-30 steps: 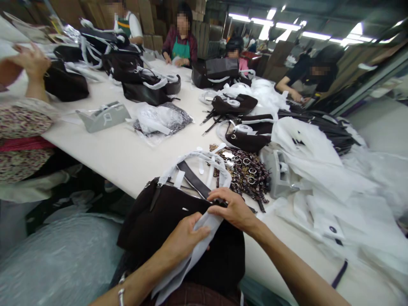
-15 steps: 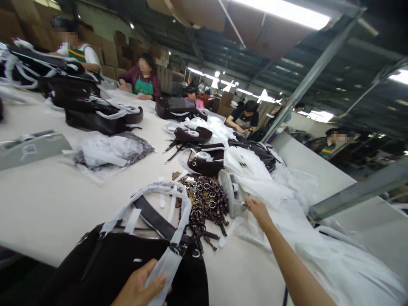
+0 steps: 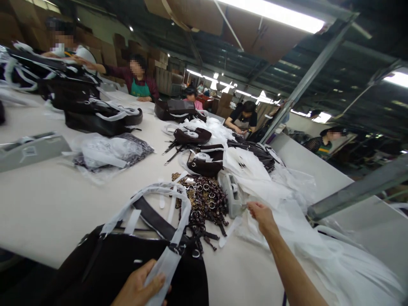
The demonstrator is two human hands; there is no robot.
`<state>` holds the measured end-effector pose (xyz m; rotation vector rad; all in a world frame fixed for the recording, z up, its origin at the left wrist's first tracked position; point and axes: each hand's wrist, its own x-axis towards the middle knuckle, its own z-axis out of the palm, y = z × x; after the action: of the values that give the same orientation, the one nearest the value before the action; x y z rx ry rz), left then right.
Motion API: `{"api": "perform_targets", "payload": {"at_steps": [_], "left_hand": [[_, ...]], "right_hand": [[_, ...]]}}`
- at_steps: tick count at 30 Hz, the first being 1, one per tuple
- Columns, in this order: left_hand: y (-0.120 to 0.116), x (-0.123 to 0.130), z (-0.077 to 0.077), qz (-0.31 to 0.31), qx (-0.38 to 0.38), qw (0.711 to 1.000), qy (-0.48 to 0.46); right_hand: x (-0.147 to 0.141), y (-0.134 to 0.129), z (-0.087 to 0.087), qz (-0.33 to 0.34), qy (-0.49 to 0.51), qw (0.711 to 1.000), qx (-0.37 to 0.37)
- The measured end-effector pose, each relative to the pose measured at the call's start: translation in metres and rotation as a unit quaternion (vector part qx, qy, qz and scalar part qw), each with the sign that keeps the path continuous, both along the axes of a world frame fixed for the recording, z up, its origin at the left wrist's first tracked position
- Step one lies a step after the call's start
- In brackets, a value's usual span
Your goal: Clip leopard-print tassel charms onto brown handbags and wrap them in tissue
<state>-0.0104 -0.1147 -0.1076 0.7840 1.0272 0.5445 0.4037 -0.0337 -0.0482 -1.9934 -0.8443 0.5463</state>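
Observation:
A dark brown handbag [image 3: 121,259] lies on the near side of the table, its looped handle [image 3: 186,199] wrapped in white padding. My left hand [image 3: 140,282] closes around a white-wrapped strap [image 3: 167,263] over the bag's front. My right hand [image 3: 263,216] pinches at the near end of a grey tape dispenser [image 3: 234,199], fingertips just off its edge; what they hold looks like the end of clear tape, barely visible. Beside the dispenser spreads a pile of brown and leopard-patterned straps [image 3: 204,199] with metal rings.
White wrapping sheets [image 3: 270,185] cover the right side. Several bags [image 3: 102,114] stand at the left and back. A plastic-wrapped bundle [image 3: 111,151] and another tape dispenser [image 3: 35,151] lie left. A metal post [image 3: 312,76] slants at the right. Several co-workers are around the table.
My right hand has drawn slightly right, away from the dispenser's end. The left hand and bag look unchanged. A co-worker at the back left has stretched an arm toward the bags.

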Motion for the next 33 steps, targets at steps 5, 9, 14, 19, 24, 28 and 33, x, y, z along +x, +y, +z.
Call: {"api": "perform_targets", "payload": {"at_steps": [5, 9, 14, 19, 24, 28, 33], "left_hand": [[0.002, -0.002, 0.007, -0.007, 0.000, 1.000, -0.002], [-0.001, -0.002, 0.021, -0.003, 0.020, 1.000, -0.018], [-0.002, 0.001, 0.029, 0.026, 0.034, 0.998, -0.041], [-0.005, 0.002, 0.023, 0.035, 0.110, 0.993, -0.018], [-0.004, 0.000, 0.024, 0.015, 0.254, 0.954, 0.159], [-0.006, 0.001, 0.031, -0.035, 0.297, 0.904, 0.304], [-0.008, 0.001, 0.034, -0.061, 0.299, 0.895, 0.326]], "right_hand": [[0.009, -0.031, -0.026, -0.015, -0.027, 0.997, -0.071], [-0.018, -0.046, -0.012, 0.042, -0.020, 0.997, -0.059], [-0.155, -0.068, 0.044, 0.303, 0.147, 0.942, -0.004], [-0.262, -0.085, 0.051, 0.421, 0.175, 0.889, -0.034], [-0.266, -0.071, 0.017, 0.422, 0.028, 0.903, -0.076], [-0.262, -0.064, 0.007, 0.417, -0.056, 0.901, -0.101], [-0.267, -0.063, 0.012, 0.410, -0.156, 0.891, -0.120]]}}
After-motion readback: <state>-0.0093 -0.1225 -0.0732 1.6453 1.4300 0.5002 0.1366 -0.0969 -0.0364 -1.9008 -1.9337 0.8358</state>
